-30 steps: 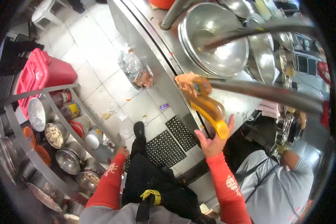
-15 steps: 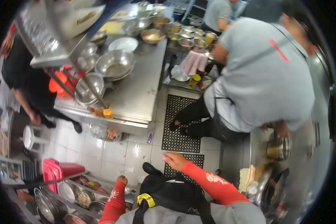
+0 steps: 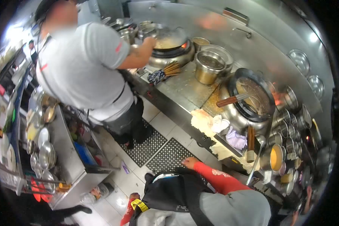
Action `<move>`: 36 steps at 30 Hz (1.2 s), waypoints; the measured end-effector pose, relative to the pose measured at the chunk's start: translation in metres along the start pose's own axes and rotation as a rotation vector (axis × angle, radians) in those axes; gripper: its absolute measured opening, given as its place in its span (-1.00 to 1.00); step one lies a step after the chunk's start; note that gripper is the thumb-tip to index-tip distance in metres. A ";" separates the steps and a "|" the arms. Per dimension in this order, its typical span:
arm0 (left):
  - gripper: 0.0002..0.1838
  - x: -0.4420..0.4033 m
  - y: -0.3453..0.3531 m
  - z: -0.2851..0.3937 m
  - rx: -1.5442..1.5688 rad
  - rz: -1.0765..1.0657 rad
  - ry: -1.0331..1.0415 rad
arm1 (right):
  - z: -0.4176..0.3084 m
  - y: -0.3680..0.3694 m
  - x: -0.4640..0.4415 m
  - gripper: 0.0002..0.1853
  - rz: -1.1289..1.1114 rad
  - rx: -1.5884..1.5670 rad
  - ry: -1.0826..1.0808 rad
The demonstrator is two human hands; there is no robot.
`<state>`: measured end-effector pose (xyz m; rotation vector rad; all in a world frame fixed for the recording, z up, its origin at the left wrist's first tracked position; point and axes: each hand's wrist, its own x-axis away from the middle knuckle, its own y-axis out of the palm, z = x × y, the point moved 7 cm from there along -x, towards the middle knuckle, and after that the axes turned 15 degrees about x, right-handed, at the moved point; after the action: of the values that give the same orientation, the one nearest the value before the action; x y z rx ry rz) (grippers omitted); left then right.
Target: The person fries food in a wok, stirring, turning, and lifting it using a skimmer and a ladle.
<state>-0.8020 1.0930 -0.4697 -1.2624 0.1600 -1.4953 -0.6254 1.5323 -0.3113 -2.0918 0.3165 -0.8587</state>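
My right hand (image 3: 190, 162) hangs above the black rubber mat (image 3: 168, 156), fingers loosely extended and nothing visible in them. Low beside my black apron (image 3: 167, 194) is my left hand (image 3: 134, 196); its fingers are mostly hidden and I see no object in it. Both arms wear red sleeves. To the right of my right hand, the stove counter carries a purple cloth (image 3: 236, 139), a bamboo brush (image 3: 251, 143) and a black-rimmed wok (image 3: 242, 81). A wooden-handled utensil (image 3: 231, 100) rests across that wok. Neither hand touches these things.
A co-worker in a grey shirt (image 3: 90, 64) stands ahead on the left, one hand at a steaming wok (image 3: 169, 39) over flame. Steel pots (image 3: 208, 67) stand between the woks. Several containers line the right. A steel table (image 3: 66, 139) with bowls is at left.
My view has swung right, from the steel table to the stove counter and woks. The co-worker now appears on the left, upright at a wok. My right hand has drawn slightly closer to my body.
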 end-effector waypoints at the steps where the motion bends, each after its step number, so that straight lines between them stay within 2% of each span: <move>1: -0.79 -0.011 -0.018 -0.021 0.471 0.212 -0.329 | 0.009 -0.003 0.011 -0.57 -0.042 -0.040 0.059; 2: -0.74 -0.013 -0.038 -0.018 0.586 0.098 -0.237 | 0.020 -0.002 0.018 -0.57 -0.085 -0.078 0.114; 4: -0.70 -0.042 -0.076 -0.017 0.451 0.092 -0.340 | 0.045 0.011 0.018 -0.57 -0.049 -0.032 0.075; 5: -0.65 -0.039 -0.102 -0.010 0.511 0.273 -0.358 | 0.054 0.013 0.015 -0.57 -0.033 -0.008 0.057; 6: -0.64 -0.079 -0.098 -0.023 0.188 0.082 -0.167 | 0.058 0.005 0.018 -0.60 -0.011 -0.078 0.107; 8: -0.63 -0.105 -0.128 -0.022 0.056 -0.078 -0.210 | 0.064 -0.001 0.038 -0.64 0.022 -0.224 0.216; 9: -0.64 -0.111 -0.150 -0.025 0.321 0.077 -0.251 | 0.067 -0.002 0.042 -0.64 0.056 -0.162 0.253; 12: -0.61 -0.171 -0.175 -0.020 -0.313 -0.129 0.120 | 0.079 -0.009 0.049 -0.62 0.147 -0.035 0.302; 14: -0.60 -0.197 -0.212 -0.005 -0.270 -0.014 0.172 | 0.070 -0.014 0.077 -0.57 0.184 -0.088 0.283; 15: -0.59 -0.208 -0.232 0.015 -0.253 0.025 0.205 | 0.054 -0.027 0.089 -0.59 -0.011 -0.087 0.302; 17: -0.61 -0.194 -0.311 0.094 0.121 0.109 0.047 | 0.039 -0.045 0.111 -0.61 -0.060 -0.071 0.301; 19: -0.64 -0.215 -0.337 0.143 0.370 0.124 0.294 | 0.027 -0.064 0.135 -0.60 -0.064 -0.083 0.288; 20: -0.64 -0.194 -0.373 0.203 0.459 0.059 0.208 | 0.018 -0.081 0.147 -0.58 -0.037 -0.112 0.287; 21: -0.64 -0.194 -0.389 0.242 0.594 0.098 0.444 | 0.017 -0.085 0.154 -0.58 0.053 -0.145 0.267; 23: -0.64 -0.170 -0.431 0.340 0.444 0.102 0.605 | 0.022 -0.100 0.168 -0.59 0.255 -0.178 0.216; 25: -0.63 -0.154 -0.457 0.425 0.466 0.117 0.815 | 0.020 -0.118 0.186 -0.56 0.291 -0.296 0.250; 26: -0.62 -0.158 -0.466 0.458 0.421 0.259 1.022 | 0.023 -0.126 0.195 -0.55 0.309 -0.351 0.259; 27: -0.61 -0.149 -0.477 0.498 0.364 0.334 1.032 | 0.029 -0.130 0.205 -0.57 0.429 -0.319 0.238; 28: -0.61 -0.141 -0.486 0.534 0.273 0.484 1.152 | 0.033 -0.138 0.218 -0.57 0.474 -0.376 0.266; 32: -0.35 -0.179 -0.487 0.624 -0.197 0.693 1.067 | 0.060 -0.151 0.277 -0.58 0.635 -0.567 0.374; 35: -0.25 -0.226 -0.479 0.648 -0.336 0.603 0.836 | 0.068 -0.163 0.324 -0.59 0.686 -0.695 0.455; 36: -0.25 -0.238 -0.475 0.657 -0.290 0.556 0.807 | 0.077 -0.158 0.330 -0.60 0.737 -0.779 0.432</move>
<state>-0.6530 1.7887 -0.0143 -0.6638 1.1914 -1.4225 -0.3430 1.5142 -0.0670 -2.1353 1.7572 -0.7684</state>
